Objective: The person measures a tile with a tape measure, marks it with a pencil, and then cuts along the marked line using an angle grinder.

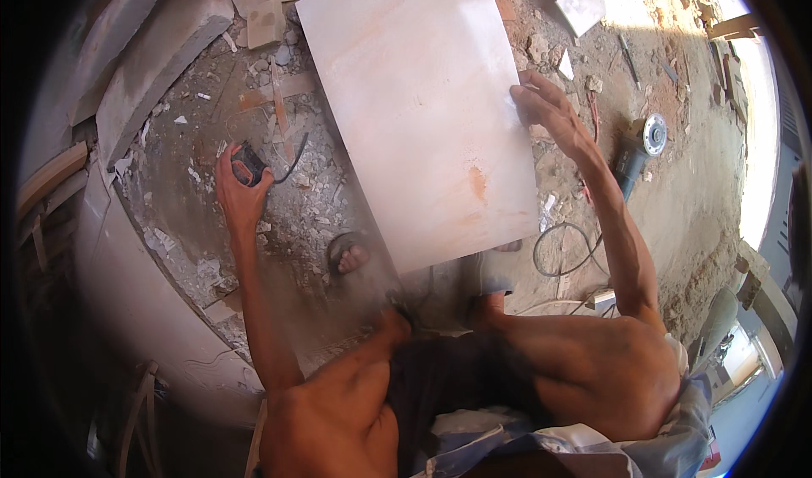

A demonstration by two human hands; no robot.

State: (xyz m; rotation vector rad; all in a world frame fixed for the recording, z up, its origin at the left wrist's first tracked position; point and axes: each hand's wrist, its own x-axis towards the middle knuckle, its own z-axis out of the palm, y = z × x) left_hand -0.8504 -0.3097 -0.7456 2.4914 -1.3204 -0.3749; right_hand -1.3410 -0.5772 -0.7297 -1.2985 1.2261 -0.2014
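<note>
Head view: one pale rectangular tile (423, 123), large, orange-stained; your two hands well apart, one to either side of it.

Tile: ahead of your knees, lower edge beside your feet, the main landmark. Left hand (238, 192): left of the tile, fingers curled round a small black object (248, 165), kind unclear. Right hand (554, 116): at the tile's right edge, fingers touching it; whether they grip or merely rest, you cannot tell. Angle grinder (639, 152), one, disc pale: right of the tile, beyond your right forearm. Rubble (309, 195): left of the tile. Pale slabs (161, 80): farther left, leaning.
</note>
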